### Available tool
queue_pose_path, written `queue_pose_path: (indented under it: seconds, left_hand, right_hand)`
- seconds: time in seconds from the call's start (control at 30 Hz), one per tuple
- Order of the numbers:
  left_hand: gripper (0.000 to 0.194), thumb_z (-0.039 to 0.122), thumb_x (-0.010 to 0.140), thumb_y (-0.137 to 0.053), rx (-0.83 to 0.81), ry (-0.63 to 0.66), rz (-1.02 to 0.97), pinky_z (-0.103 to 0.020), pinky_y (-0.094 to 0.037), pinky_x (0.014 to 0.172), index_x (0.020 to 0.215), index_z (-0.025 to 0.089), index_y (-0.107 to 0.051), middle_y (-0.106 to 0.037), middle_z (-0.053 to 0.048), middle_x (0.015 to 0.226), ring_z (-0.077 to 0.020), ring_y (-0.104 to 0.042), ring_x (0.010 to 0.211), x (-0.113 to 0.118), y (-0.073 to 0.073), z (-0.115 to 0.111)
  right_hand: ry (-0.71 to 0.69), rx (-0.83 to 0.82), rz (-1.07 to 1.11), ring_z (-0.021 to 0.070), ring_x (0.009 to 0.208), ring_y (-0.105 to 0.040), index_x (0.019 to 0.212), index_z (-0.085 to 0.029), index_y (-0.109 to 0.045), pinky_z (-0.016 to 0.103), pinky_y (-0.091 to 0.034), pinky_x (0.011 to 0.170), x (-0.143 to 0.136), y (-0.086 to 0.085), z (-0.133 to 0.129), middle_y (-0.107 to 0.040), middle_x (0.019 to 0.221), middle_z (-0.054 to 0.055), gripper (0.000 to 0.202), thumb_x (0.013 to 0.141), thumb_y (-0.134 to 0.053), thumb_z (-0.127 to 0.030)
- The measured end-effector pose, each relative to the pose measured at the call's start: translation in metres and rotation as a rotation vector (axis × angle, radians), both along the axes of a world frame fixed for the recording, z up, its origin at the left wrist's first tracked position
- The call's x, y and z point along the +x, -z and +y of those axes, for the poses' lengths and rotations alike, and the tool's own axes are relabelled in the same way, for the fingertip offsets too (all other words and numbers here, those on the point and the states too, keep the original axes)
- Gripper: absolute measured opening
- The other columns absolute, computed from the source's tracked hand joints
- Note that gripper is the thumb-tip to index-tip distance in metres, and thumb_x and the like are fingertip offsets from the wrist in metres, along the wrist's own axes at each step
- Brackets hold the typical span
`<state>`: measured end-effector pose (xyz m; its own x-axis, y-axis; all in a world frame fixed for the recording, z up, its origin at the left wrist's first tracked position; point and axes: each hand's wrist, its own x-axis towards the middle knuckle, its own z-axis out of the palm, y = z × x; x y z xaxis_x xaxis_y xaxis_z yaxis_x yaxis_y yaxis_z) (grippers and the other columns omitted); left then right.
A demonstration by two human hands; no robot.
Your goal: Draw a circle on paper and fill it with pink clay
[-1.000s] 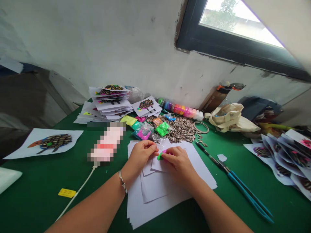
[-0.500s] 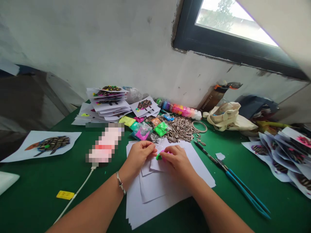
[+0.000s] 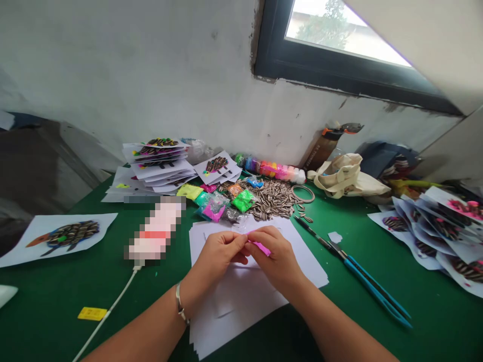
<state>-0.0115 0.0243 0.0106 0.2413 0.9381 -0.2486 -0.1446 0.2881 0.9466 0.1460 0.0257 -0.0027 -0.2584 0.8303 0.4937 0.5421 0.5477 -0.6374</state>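
My left hand [image 3: 226,249] and my right hand [image 3: 273,247] meet fingertip to fingertip above a stack of white paper [image 3: 256,306]. Bright pink modelling clay [image 3: 263,248] shows between the fingers of the right hand, which is closed on it. The left thumb and index finger are pinched together against the right fingertips; whatever they hold is hidden. Smaller white sheets lie under the hands on top of the stack. Just beyond are clear bags of clay, among them a green packet [image 3: 243,200], and a heap of striped sunflower seeds [image 3: 273,197].
Tweezers with blue handles [image 3: 377,291] and a dark pen-like tool [image 3: 313,232] lie at right. Seed-decorated pictures stand piled at left [image 3: 158,173] and right [image 3: 437,226]. A white cable [image 3: 109,311] crosses the left side. A bottle [image 3: 320,148] and cloth bag [image 3: 343,176] are behind.
My hands have come together, the left fingertips now touching the right ones. The green bit beside the pink clay is out of sight. The view has shifted slightly to the right.
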Motion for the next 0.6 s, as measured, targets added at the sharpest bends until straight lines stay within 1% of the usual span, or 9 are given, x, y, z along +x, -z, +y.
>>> queue_pose_path:
  seconds: [0.27,0.33,0.37,0.43,0.47,0.5,0.53,0.57,0.6]
  left_hand:
    - [0.038,0.05,0.08,-0.065,-0.034,0.042,-0.023,-0.03,-0.054,0.071,0.078,0.013,-0.073,-0.071,-0.009,0.075,-0.0188,-0.065,0.072,0.002,0.002,-0.001]
    - [0.036,0.049,0.08,-0.064,-0.016,0.04,0.005,-0.031,-0.054,0.07,0.079,0.013,-0.073,-0.071,-0.009,0.077,-0.0191,-0.066,0.07,0.0,0.0,-0.001]
    - [0.034,0.047,0.08,-0.064,0.017,0.03,0.054,-0.031,-0.054,0.069,0.078,0.014,-0.073,-0.071,-0.008,0.076,-0.0193,-0.067,0.068,-0.003,0.0,0.0]
    - [0.026,0.042,0.08,-0.064,0.15,-0.046,0.243,-0.032,-0.054,0.07,0.078,0.018,-0.073,-0.072,-0.006,0.075,-0.0207,-0.067,0.069,-0.009,0.0,0.004]
    - [0.02,0.038,0.08,-0.064,0.256,-0.096,0.382,-0.033,-0.053,0.075,0.08,0.02,-0.074,-0.073,-0.005,0.077,-0.0218,-0.067,0.073,-0.012,0.001,0.007]
    - [0.016,0.034,0.079,-0.065,0.375,-0.192,0.521,-0.035,-0.052,0.083,0.085,0.023,-0.074,-0.074,-0.005,0.083,-0.0234,-0.068,0.082,-0.016,0.003,0.011]
    - [0.017,0.031,0.079,-0.064,0.489,-0.248,0.631,-0.037,-0.048,0.092,0.091,0.025,-0.074,-0.074,-0.005,0.095,-0.0254,-0.066,0.094,-0.019,0.007,0.016]
    - [0.021,0.029,0.081,-0.061,0.598,-0.254,0.719,-0.039,-0.043,0.1,0.098,0.025,-0.073,-0.072,-0.006,0.107,-0.0267,-0.063,0.106,-0.021,0.012,0.021]
    - [0.026,0.026,0.083,-0.059,0.696,-0.216,0.807,-0.041,-0.037,0.106,0.105,0.024,-0.071,-0.068,-0.007,0.118,-0.0274,-0.057,0.117,-0.022,0.017,0.027]
  right_hand:
    - [-0.012,-0.046,0.026,0.0178,0.078,-0.059,0.083,-0.023,-0.07,0.031,-0.047,0.072,0.003,0.0,0.002,-0.067,0.079,0.003,0.014,0.087,-0.057,-0.018]
    - [-0.008,-0.065,0.063,0.0171,0.076,-0.059,0.081,-0.023,-0.069,0.03,-0.047,0.07,0.005,-0.002,0.004,-0.066,0.077,0.002,0.014,0.086,-0.057,-0.018]
    - [-0.002,-0.08,0.087,0.0166,0.074,-0.059,0.079,-0.023,-0.068,0.03,-0.047,0.068,0.006,-0.002,0.005,-0.066,0.076,0.002,0.014,0.086,-0.057,-0.018]
    - [0.022,-0.109,0.128,0.016,0.073,-0.059,0.077,-0.022,-0.067,0.029,-0.046,0.067,0.01,-0.003,0.008,-0.065,0.075,0.002,0.013,0.085,-0.057,-0.019]
    - [0.039,-0.119,0.141,0.016,0.072,-0.059,0.077,-0.022,-0.067,0.029,-0.046,0.066,0.012,-0.002,0.01,-0.065,0.076,0.002,0.013,0.084,-0.057,-0.019]
    - [0.055,-0.125,0.146,0.016,0.072,-0.059,0.077,-0.022,-0.067,0.028,-0.046,0.066,0.014,-0.001,0.012,-0.065,0.076,0.002,0.012,0.084,-0.057,-0.019]
    - [0.069,-0.125,0.147,0.0161,0.072,-0.059,0.076,-0.022,-0.067,0.028,-0.046,0.066,0.016,0.0,0.014,-0.065,0.075,0.002,0.012,0.083,-0.057,-0.018]
    - [0.081,-0.123,0.143,0.0162,0.072,-0.058,0.076,-0.022,-0.066,0.028,-0.045,0.066,0.017,0.002,0.016,-0.064,0.075,0.002,0.012,0.083,-0.057,-0.018]
    - [0.086,-0.122,0.137,0.0163,0.072,-0.058,0.076,-0.022,-0.066,0.028,-0.045,0.066,0.018,0.003,0.018,-0.064,0.074,0.002,0.012,0.083,-0.057,-0.018]
